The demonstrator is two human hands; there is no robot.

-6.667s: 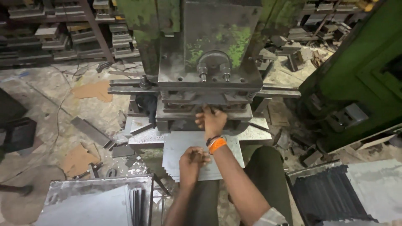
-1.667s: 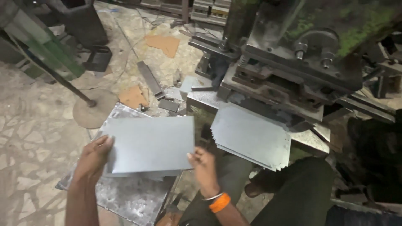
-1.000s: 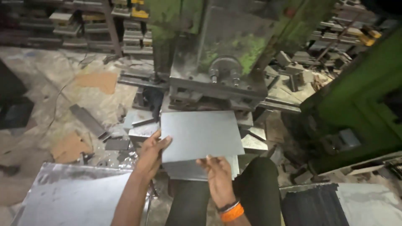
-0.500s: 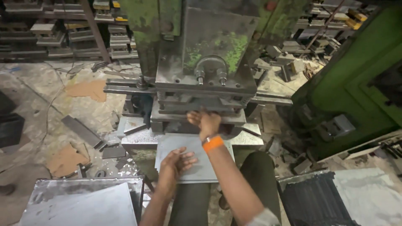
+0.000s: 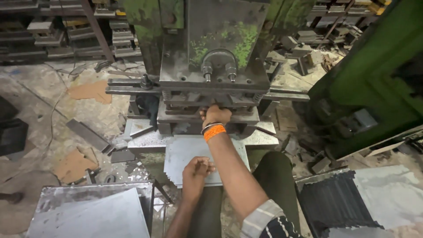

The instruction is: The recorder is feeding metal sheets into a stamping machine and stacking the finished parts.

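A grey metal sheet (image 5: 185, 152) lies flat on the bed of a worn green press machine (image 5: 216, 57), its far edge pushed under the die. My left hand (image 5: 196, 169) rests on the near edge of the sheet with fingers curled on it. My right hand (image 5: 216, 115), with an orange band at the wrist, reaches into the gap of the die at the sheet's far edge. Its fingertips are hidden in the slot.
A stack of blank metal sheets (image 5: 92, 211) sits at the lower left. A pile of dark pressed pieces (image 5: 335, 202) lies at the lower right. A green machine body (image 5: 374, 83) stands at the right. Scrap strips and cardboard bits (image 5: 88, 134) litter the floor.
The sheet was carried from the left stack to the press and laid on its bed. In the last half second my right hand has reached deeper under the die.
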